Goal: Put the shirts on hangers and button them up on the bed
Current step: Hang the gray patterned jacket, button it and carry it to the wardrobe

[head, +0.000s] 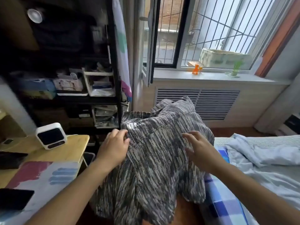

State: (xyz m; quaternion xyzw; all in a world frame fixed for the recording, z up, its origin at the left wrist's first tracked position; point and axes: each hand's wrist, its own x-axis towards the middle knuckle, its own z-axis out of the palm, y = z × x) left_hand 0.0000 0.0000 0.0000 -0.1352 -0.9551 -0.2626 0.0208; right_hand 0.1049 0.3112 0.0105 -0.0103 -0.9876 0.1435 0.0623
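Shirt (155,151), grey with a streaked dark-and-pale pattern, hangs upright in the middle of the head view, held up between the wooden side table (53,153) on the left and the bed (263,172) on the right. Its collar (172,104) stands at the top, and its lower hem falls toward the bottom of the frame, above a brown floor. No hanger can be made out; whether one sits inside the shirt cannot be told.

Left hand (113,148) grips the shirt at its left shoulder edge, fingers curled onto the cloth. Right hand (199,151) lies against the front of the shirt on its right side with fingers spread and nearly straight; it touches the cloth and does not pinch it.

Bed carries a blue-and-white checked sheet (222,202) along its near edge and a pale blue rumpled garment or cover (266,153) farther right; which of the two it is cannot be told.

Side table holds a small white cube-shaped device (51,135) with a dark face. Black shelving (113,62) stacked with boxes and papers stands behind it. Window (211,30) with metal bars is open at its left pane; on the sill (211,77) stand an orange figurine (196,69) and a small green plant (236,69). A slatted radiator cover (211,103) sits below the sill, behind the shirt collar.
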